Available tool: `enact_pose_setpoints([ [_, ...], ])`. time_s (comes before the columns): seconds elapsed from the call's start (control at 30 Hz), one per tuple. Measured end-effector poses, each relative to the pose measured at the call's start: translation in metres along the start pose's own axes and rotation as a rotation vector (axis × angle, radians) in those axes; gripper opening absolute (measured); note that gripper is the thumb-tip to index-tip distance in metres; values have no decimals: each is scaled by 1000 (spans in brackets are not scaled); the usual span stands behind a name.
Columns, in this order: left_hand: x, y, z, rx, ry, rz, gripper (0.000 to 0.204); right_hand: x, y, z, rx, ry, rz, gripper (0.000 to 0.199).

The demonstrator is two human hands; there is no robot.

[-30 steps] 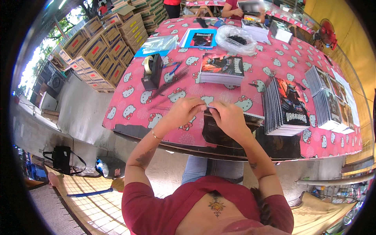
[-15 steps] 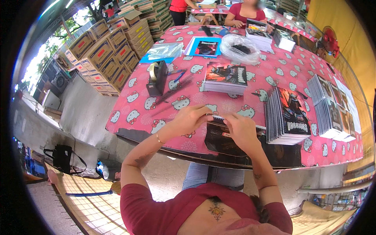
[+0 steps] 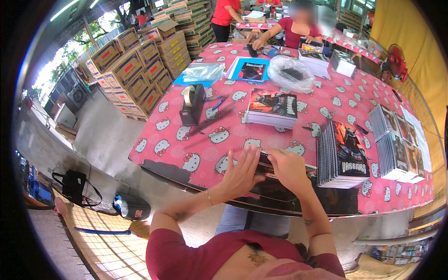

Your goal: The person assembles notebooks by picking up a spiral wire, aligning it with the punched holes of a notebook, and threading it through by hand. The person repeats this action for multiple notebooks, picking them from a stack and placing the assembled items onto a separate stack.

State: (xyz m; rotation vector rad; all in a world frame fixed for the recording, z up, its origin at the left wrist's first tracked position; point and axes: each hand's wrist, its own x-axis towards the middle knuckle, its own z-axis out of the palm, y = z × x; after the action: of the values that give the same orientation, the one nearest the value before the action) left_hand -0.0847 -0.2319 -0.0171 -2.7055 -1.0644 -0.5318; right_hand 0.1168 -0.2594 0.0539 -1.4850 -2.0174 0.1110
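Observation:
A dark-covered notebook [image 3: 275,189] lies at the table's front edge in front of me, largely covered by my hands. My left hand [image 3: 241,173] rests over its left part, fingers stretched out and thumb apart. My right hand [image 3: 288,169] is bent over the notebook's far edge, with thumb and fingers pinched there; the exact grip is partly hidden. To the right of it stands a stack of spiral-bound notebooks [image 3: 345,149] with a red and black warrior cover. Beyond my hands sits another stack of notebooks [image 3: 273,108], with loose black binding coils [image 3: 212,122] to its left.
A black tape dispenser [image 3: 192,106], blue-handled tool [image 3: 217,102], clear plastic sleeves [image 3: 204,71] and plastic bag [image 3: 291,74] lie on the pink tablecloth [image 3: 163,140]. More notebooks [image 3: 396,144] stand far right. Across the table, a co-worker [image 3: 294,30] reaches toward a dark object. Cartons [image 3: 133,74] are piled left.
My left hand has opened from a pinch at the notebook's far edge and now lies flat over it. My right hand stays at that edge. The co-worker's arm has stretched out leftward.

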Motion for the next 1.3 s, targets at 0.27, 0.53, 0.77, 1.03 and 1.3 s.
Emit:
enact_pose_setpoints([
  [0.27, 7, -5, -1, -12, 20, 63, 88, -10, -10, -23, -128, 119, -141, 20],
  [0.53, 28, 11, -18, -15, 11, 108, 90, -30, 16, -34, -107, -73, 19, 24],
  [0.77, 58, 4, -30, 149, 130, 101, 89, -24, 22, -29, -112, -48, -80, 27],
  [1.03, 46, 20, -26, -44, 87, 168, 86, -35, 7, -37, -147, -146, -34, 57],
  [1.3, 62, 15, -42, -341, -113, 246, 42, -97, 78, 12, 1025, 223, 368, 51],
])
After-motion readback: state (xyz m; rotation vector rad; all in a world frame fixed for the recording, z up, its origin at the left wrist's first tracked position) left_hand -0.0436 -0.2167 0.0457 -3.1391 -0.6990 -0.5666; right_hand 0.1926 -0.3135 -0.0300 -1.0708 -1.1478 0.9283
